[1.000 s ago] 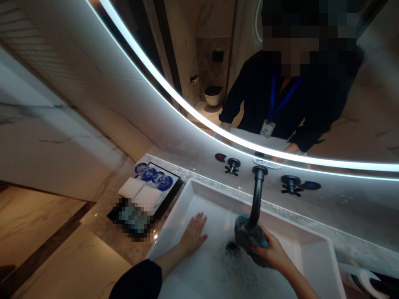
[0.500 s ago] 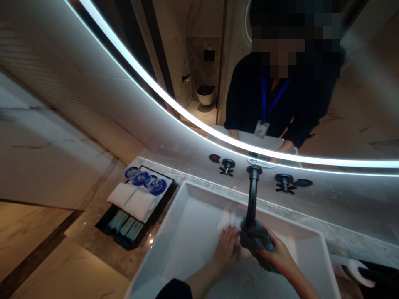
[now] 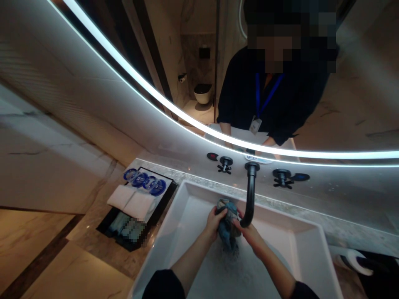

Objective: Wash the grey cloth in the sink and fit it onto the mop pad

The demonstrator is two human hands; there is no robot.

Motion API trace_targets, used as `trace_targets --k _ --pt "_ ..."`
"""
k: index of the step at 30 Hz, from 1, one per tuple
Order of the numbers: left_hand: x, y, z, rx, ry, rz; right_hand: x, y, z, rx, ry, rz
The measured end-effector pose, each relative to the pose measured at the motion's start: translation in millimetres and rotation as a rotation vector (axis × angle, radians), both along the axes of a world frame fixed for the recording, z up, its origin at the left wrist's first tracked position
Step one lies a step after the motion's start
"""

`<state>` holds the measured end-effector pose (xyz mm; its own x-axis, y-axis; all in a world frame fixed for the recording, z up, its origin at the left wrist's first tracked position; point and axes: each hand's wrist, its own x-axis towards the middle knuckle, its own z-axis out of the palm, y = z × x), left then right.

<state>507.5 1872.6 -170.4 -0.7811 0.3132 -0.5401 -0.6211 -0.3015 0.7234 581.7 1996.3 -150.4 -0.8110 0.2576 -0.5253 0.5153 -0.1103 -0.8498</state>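
Note:
A bunched blue-grey cloth (image 3: 229,232) is between my two hands, over the white basin (image 3: 187,224). My left hand (image 3: 214,222) is closed on the cloth's left side, its thumb lying across the front. On the other side my right hand (image 3: 247,234) grips the cloth, just below and beside the spout. The black faucet (image 3: 250,191) curves down from the wall above, its tip close to my right hand. Water splashes in the basin beneath the cloth.
Left of the basin, a black tray (image 3: 170,187) holds folded white towels (image 3: 132,201) and blue round packets (image 3: 149,182). Black cross handles (image 3: 225,165) flank the spout. A lit mirror (image 3: 199,120) reflects a person. A white roll (image 3: 355,261) lies at right.
The cloth has moved left from under the spout. My left hand, which was free beside it, has taken hold of it; my right hand has shifted left with it.

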Motion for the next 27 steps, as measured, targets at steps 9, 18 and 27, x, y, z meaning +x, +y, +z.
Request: trace_targets --k 9,18,27 --pt "-6.5 12.2 41.5 -0.079 0.140 -0.202 25.7 33.2 0.4 -0.567 -0.089 -0.076" --pt "-28.8 -31.9 102.8 0.001 0.215 -0.268 41.5 60.8 -32.6 -0.125 -0.065 -0.276" --pt "-39.9 -86.9 136.1 -0.155 0.259 -0.183 14.8 58.8 -72.7 -0.132 -0.140 -0.369"
